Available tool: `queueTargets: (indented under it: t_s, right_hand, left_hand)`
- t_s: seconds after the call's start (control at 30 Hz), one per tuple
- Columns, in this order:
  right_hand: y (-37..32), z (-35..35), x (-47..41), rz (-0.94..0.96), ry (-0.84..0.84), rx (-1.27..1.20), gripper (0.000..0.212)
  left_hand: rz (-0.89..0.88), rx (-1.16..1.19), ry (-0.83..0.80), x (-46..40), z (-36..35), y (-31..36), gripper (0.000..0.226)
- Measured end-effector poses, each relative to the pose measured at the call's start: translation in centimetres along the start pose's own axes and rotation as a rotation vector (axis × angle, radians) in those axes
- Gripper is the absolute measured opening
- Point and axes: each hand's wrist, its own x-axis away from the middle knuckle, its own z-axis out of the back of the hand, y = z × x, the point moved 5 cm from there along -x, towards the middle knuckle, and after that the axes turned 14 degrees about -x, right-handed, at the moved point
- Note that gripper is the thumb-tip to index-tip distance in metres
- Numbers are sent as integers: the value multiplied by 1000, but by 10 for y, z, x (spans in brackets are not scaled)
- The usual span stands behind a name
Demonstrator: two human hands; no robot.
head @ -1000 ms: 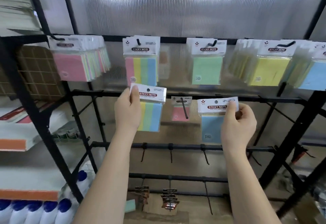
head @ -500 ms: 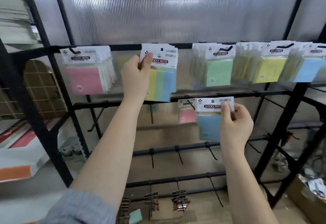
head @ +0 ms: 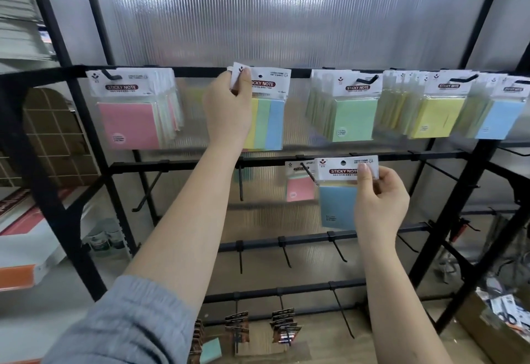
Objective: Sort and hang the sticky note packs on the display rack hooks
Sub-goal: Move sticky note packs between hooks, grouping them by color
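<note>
Left hand has gone from mid-rack up to the top rail over the last second; it pinches the header card of the multicolour pack, hole at hook level. Can't see the hook through it yet, so probably mid-threading. Right hand hasn't moved, thumb and curled fingers pinching the blue pack near the second rail, right of the hung pink pack. Blue goes next, likely far right.

Soft, even daylight comes through the ribbed translucent panel behind the rack, with pale glare streaks along its ridges. Shadows are faint. The hanging packs at right are smeared by motion blur, and the wide lens bends the uprights near the edges.
</note>
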Motion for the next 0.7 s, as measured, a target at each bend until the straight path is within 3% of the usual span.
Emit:
queueTargets:
  t_s: [0.27, 0.57, 0.7]
  right_hand:
    - [7, -1, -6, -18, -26, -15, 18]
    - [7, -3, -12, -9, -62, -14, 19]
    - [9, 0, -17, -15, -52, -19, 20]
  left_hand:
    - [9, -5, 31, 4, -4, -5, 45]
    - [50, -75, 263, 10, -19, -12, 29]
    - [107, -139, 289, 7, -27, -18, 33]
